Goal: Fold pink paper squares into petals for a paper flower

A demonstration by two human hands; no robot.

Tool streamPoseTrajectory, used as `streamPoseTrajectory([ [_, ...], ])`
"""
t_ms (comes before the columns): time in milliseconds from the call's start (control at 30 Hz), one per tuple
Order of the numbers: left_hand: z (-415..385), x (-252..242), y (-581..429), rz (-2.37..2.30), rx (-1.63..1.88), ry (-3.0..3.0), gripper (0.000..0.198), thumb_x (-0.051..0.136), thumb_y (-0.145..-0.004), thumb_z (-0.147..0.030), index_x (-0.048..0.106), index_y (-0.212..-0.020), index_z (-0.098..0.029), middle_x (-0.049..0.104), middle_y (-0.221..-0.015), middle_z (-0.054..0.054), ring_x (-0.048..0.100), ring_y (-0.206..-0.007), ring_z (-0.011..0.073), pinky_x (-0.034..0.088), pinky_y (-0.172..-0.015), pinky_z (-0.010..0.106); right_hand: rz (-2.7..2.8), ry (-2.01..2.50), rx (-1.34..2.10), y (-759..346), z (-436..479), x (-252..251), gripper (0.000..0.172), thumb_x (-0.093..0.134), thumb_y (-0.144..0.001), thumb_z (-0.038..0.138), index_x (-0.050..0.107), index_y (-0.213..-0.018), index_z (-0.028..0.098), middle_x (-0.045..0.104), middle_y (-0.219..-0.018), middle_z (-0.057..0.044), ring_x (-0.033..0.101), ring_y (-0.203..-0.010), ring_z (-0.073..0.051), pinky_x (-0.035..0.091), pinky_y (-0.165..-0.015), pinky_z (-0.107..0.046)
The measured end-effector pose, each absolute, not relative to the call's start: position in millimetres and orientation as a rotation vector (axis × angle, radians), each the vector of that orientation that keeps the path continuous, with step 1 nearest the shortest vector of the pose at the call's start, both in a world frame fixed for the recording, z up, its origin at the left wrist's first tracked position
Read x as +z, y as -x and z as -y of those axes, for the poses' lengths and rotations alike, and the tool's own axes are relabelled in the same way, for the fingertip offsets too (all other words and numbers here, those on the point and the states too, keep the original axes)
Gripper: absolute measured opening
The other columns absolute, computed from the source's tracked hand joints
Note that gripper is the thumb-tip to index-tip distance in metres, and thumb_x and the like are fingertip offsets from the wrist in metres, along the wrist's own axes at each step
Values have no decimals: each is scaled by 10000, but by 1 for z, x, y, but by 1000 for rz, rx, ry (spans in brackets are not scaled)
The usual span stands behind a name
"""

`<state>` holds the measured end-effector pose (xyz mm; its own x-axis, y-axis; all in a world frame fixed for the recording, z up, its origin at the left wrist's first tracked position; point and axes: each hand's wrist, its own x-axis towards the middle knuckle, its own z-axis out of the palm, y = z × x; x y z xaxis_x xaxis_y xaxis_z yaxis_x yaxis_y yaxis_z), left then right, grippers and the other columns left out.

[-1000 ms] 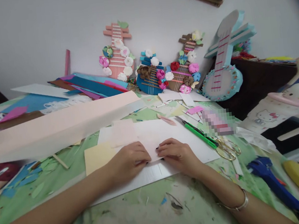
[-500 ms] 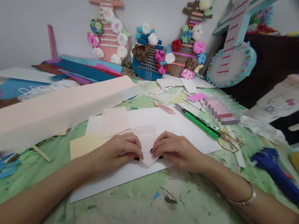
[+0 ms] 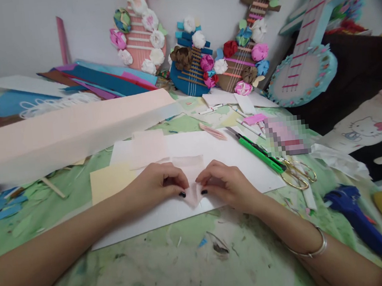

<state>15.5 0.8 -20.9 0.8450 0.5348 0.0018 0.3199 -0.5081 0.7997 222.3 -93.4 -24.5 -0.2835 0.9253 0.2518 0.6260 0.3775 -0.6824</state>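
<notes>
A small piece of pale pink paper [image 3: 191,174] lies on a white sheet [image 3: 220,158] in front of me. My left hand [image 3: 161,185] pinches its left side with curled fingers. My right hand [image 3: 220,183] pinches its right side the same way, and the paper's lower part narrows to a point between my fingertips. A silver bracelet [image 3: 307,249] circles my right wrist. Another pale pink square [image 3: 148,147] and a cream sheet [image 3: 109,181] lie just beyond and to the left of my left hand.
A long pale pink roll [image 3: 63,133] stretches across the left. A green cutter [image 3: 256,152], gold scissors [image 3: 298,175] and a blue glue gun [image 3: 359,221] lie to the right. Paper guitars with flowers [image 3: 189,61] lean on the wall. Scraps litter the green table [image 3: 177,272].
My hands have drawn closer together and folded the pink paper's lower sides inward, so it now narrows to a point. The camera has tilted down slightly.
</notes>
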Motion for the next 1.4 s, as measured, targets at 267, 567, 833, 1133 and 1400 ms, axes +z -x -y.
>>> streamPoseTrajectory([
  [267,0,-20,-17,-557,369,-2208,165,573,-775,-158,709,-853,-209,689,-786,-6,591,-746,137,432,-651,235,2005,1302,603,-223,91,-26,152,553,-840,105,666,-858,205,666,-813,-12,589,-789,-134,462,-743,-281],
  [567,2,-23,-19,-582,391,-2197,168,609,-753,-143,665,-901,-200,678,-770,-29,606,-740,126,448,-694,231,2088,1211,565,-219,89,-24,147,585,-831,104,692,-857,202,702,-804,-16,582,-797,-148,443,-755,-290],
  [833,4,-23,-19,-564,407,-2243,203,585,-778,-146,618,-974,-186,662,-775,-22,590,-740,130,433,-691,242,1932,1382,708,-215,91,-25,116,607,-787,104,604,-862,191,634,-812,-7,592,-748,-124,455,-734,-279],
  [1133,5,-25,-20,-570,430,-2300,188,569,-799,-182,605,-984,-190,652,-795,-9,583,-749,140,439,-688,262,1971,1409,656,-214,90,-25,75,625,-782,140,590,-815,197,631,-786,6,578,-749,-120,451,-726,-273],
  [1400,4,-29,-20,-536,474,-2320,200,598,-786,-129,611,-975,-195,662,-787,-24,576,-741,124,415,-668,238,1970,1396,686,-214,90,-25,88,640,-778,135,600,-829,195,639,-793,4,579,-759,-124,443,-749,-284],
])
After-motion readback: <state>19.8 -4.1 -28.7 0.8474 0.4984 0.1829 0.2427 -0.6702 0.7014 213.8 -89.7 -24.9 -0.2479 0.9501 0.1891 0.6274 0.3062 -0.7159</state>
